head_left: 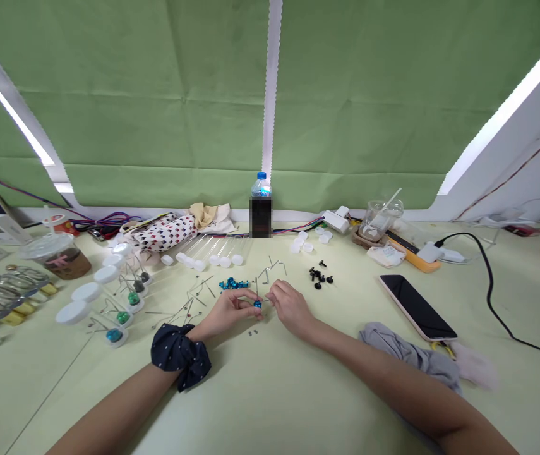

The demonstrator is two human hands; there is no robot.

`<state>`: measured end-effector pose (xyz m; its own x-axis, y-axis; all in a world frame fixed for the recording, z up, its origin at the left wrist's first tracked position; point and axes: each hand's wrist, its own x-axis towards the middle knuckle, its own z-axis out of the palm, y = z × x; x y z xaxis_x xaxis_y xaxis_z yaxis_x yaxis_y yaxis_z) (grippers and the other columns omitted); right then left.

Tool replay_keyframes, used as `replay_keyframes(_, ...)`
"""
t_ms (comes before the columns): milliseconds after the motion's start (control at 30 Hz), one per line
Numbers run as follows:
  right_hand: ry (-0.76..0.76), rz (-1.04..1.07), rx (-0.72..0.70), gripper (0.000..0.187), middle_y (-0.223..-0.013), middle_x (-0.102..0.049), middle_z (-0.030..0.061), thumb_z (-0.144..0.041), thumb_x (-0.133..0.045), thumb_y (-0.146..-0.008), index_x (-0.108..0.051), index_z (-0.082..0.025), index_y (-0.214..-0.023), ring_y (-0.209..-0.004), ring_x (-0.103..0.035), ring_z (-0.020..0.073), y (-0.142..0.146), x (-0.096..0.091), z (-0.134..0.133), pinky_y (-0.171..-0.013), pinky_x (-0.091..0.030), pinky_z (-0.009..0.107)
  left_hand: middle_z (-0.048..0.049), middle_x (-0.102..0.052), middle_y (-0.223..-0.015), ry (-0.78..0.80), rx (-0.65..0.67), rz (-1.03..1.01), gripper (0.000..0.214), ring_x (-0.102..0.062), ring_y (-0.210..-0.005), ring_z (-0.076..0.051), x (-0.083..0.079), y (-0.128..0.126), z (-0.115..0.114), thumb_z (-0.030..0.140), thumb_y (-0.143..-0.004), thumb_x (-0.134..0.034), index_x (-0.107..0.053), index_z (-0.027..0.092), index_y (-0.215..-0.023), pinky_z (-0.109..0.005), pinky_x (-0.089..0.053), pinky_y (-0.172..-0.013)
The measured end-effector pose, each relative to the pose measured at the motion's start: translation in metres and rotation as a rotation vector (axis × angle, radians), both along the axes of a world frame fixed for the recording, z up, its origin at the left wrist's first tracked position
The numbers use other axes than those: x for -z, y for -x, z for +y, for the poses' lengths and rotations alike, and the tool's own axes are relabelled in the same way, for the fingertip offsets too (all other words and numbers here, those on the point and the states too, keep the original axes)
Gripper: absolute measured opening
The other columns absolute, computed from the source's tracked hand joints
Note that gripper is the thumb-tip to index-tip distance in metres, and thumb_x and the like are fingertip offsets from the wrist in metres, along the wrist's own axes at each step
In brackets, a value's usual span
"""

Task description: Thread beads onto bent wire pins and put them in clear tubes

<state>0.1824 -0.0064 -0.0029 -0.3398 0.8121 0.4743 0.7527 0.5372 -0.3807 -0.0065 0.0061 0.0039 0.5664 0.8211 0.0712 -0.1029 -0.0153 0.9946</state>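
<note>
the left hand point(229, 311), a dark navy dotted fabric scrunchie point(179, 354) around its wrist, has its grip clamped on a small shiny blue metallic piece point(258, 304), held near the middle of the pale yellow-green surface point(270, 404), well in from its far edge. the right hand point(291, 308) is just beside it, its grip closed on a thin silver metal rod point(266, 300) that points toward the blue piece; whether the two touch is too small to tell. two tiny grey bits point(252, 333) lie on the near side of the left fingertips. toward the far edge, a cluster of small shiny blue metal parts point(234, 284) lies just beyond the left hand, bent silver metal rods point(266, 275) lie beyond both hands, and small black screw-like pieces point(318, 277) are scattered beyond the right hand. more thin silver rods point(187, 306) spread toward the left edge. clear tubes with white round caps point(225, 261) lie farther back, while a dark-screened phone with a pale pink edge point(416, 306) rests toward the right edge, near a crumpled grey cloth point(407, 351).
</note>
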Motion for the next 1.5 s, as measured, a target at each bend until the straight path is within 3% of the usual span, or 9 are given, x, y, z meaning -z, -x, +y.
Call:
replay_keyframes(133,0.059,0.052,-0.029,0.030,-0.067,-0.057,0.0023,-0.025,-0.037,-0.093,-0.048,-0.019,-0.067,-0.068,-0.051,0.0159,-0.0017,-0.0024,0.0005,-0.061,-0.038,0.026,-0.0063,-0.070,-0.071,-0.011,-0.008,0.053,0.024,-0.067,-0.071,-0.020,-0.0026,0.0003,-0.0009,0.026,-0.073,-0.068,-0.061,0.012,-0.091,-0.033,-0.050,-0.069)
replay_keyframes(333,0.065,0.134,-0.066,0.024,-0.072,-0.061,0.0022,-0.028,-0.039,-0.093,-0.056,-0.020,-0.078,-0.067,-0.053,0.0148,-0.0006,-0.0050,-0.0009,-0.063,-0.039,0.026,-0.0073,-0.070,-0.071,0.003,-0.004,0.041,0.025,-0.067,-0.071,-0.020,-0.0051,-0.0001,-0.0013,0.027,-0.074,-0.067,-0.061,0.012,-0.093,-0.035,-0.049,-0.073)
replay_keyframes(600,0.116,0.205,-0.088,0.015,-0.078,-0.060,0.0020,-0.029,-0.044,-0.090,-0.052,-0.021,-0.099,-0.069,-0.055,0.0143,0.0007,-0.0055,-0.0035,-0.065,-0.041,0.025,-0.0079,-0.067,-0.094,0.043,-0.048,-0.043,0.027,-0.068,-0.073,-0.021,-0.0012,0.0024,0.0038,0.028,-0.070,-0.071,-0.062,0.013,-0.090,-0.039,-0.050,-0.076)
replay_keyframes(867,0.037,0.188,-0.142,0.018,-0.076,-0.057,0.0025,-0.021,-0.038,-0.092,-0.054,-0.021,-0.083,-0.073,-0.051,0.0153,-0.0008,-0.0064,-0.0017,-0.067,-0.039,0.026,-0.0051,-0.066,-0.089,0.058,-0.036,-0.032,0.025,-0.068,-0.072,-0.020,-0.0035,0.0026,0.0025,0.028,-0.070,-0.071,-0.063,0.014,-0.089,-0.037,-0.050,-0.077)
replay_keyframes(1167,0.032,0.190,-0.108,0.021,-0.092,-0.051,0.0054,-0.023,-0.039,-0.091,-0.057,-0.020,-0.082,-0.070,-0.051,0.0131,-0.0013,-0.0060,-0.0026,-0.063,-0.041,0.024,-0.0044,-0.068,-0.078,0.046,-0.030,-0.026,0.027,-0.068,-0.072,-0.020,-0.0051,0.0006,0.0002,0.028,-0.070,-0.071,-0.062,0.013,-0.090,-0.037,-0.050,-0.076)
replay_keyframes(1500,0.041,0.173,-0.102,0.020,-0.088,-0.051,0.0046,-0.016,-0.036,-0.090,-0.052,-0.020,-0.079,-0.072,-0.050,0.0140,0.0008,-0.0061,-0.0044,-0.062,-0.041,0.024,-0.0069,-0.070,-0.070,0.039,-0.006,0.012,0.027,-0.067,-0.071,-0.020,-0.0055,-0.0002,-0.0019,0.028,-0.071,-0.070,-0.062,0.011,-0.091,-0.036,-0.050,-0.073)
